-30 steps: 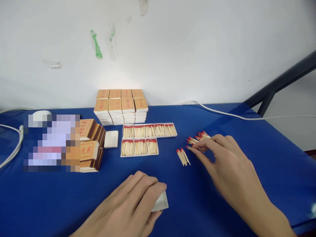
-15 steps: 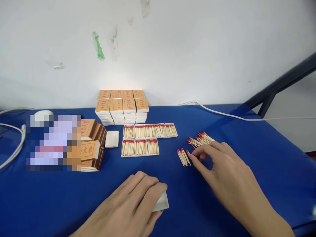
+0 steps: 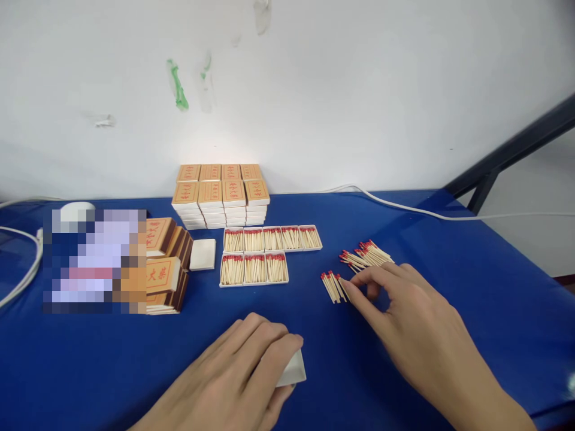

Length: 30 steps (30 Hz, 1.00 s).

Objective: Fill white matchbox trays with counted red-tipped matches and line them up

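In the lower middle, my left hand [image 3: 245, 368] is closed around a white matchbox tray [image 3: 294, 370]; the fingers cover much of it. My right hand [image 3: 404, 305] reaches in from the right, its thumb and forefinger pinched on a match at the edge of a small row of red-headed matches [image 3: 331, 287]. Beyond these fingers lies a larger loose pile of matches [image 3: 366, 254]. Two rows of open trays filled with matches [image 3: 255, 269] stand left of the small row, all heads pointing toward the wall.
Stacked closed matchboxes [image 3: 221, 200] stand against the wall. At the left are heaped matchbox sleeves [image 3: 162, 274], a white square tray [image 3: 203, 254] and a blurred-out device [image 3: 94, 257]. White cables [image 3: 386, 200] run along the table's back and left side.
My right thumb and forefinger have shifted very slightly at the edge of the small match row. My left hand keeps its hold on the tray; the whole view has moved a little.
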Motion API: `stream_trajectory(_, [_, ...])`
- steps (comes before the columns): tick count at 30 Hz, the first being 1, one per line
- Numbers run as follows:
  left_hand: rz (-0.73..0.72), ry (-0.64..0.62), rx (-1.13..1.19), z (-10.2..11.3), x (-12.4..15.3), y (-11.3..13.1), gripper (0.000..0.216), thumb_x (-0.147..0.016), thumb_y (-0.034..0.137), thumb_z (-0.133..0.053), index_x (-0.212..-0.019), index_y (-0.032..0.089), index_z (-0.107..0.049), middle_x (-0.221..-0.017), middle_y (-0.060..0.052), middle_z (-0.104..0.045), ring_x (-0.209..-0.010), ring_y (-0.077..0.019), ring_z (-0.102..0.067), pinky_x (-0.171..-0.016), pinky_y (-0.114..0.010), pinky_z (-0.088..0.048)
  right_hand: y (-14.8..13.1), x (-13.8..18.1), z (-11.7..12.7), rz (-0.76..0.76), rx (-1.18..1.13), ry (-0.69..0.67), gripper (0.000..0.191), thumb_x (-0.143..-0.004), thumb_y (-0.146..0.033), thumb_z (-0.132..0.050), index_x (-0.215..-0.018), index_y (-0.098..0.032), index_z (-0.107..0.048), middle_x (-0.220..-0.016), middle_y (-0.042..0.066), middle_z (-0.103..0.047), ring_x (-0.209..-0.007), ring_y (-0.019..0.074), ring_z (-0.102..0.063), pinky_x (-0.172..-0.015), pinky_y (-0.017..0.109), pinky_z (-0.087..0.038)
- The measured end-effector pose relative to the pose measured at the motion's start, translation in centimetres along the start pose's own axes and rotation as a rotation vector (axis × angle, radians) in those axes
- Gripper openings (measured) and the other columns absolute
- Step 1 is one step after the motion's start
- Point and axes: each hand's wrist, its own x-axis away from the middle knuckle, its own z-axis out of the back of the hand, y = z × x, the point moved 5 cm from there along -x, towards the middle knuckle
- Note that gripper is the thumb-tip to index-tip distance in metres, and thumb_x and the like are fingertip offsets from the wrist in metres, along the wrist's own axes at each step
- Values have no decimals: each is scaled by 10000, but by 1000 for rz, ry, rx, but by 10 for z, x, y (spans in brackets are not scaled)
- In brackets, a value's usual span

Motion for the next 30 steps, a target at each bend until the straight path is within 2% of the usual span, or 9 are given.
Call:
stream_trajectory(6, [10, -12, -1, 1, -1, -2, 244, -1195, 176, -483, -1384, 177, -637, -1241, -58, -837, -1102, -258, -845, -1009, -448, -713, 0, -1, -1, -8, 2, 11, 584, -1111, -751, -452, -864, -306, -736, -847, 62, -712, -837, 293, -679, -581, 373, -460])
stream_trajectory(13, [15, -10, -7, 3, -1, -1, 259, -1206, 184, -459, -1396, 177, -634, -1240, -61, -840, -1103, -256, -847, -1014, -442, -711, -1, 1, 1, -25, -2, 36, 601, -1108, -758, -434, -859, -298, -729, -870, 75, -719, -872, 300, -680, -584, 372, -445])
stream_trajectory(24, [28, -18, -7, 5, -2, -1, 256, -1211, 196, -453, -1407, 183, -617, -1252, -63, -836, -1124, -258, -845, -1011, -443, -717, 1, -5, -3, -68, -98, -11, 499, -1084, -717, -526, -904, -318, -766, -907, 48, -736, -895, 296, -685, -675, 394, -478])
stream_trajectory(30, [49, -24, 27, 1, -1, -2, 243, -1207, 183, -454, -1383, 189, -620, -1235, -63, -831, -1095, -247, -841, -1020, -428, -713, 12, -2, 8, -107, 11, 114, 589, -1086, -770, -462, -936, -303, -786, -909, 76, -729, -909, 320, -689, -627, 382, -428])
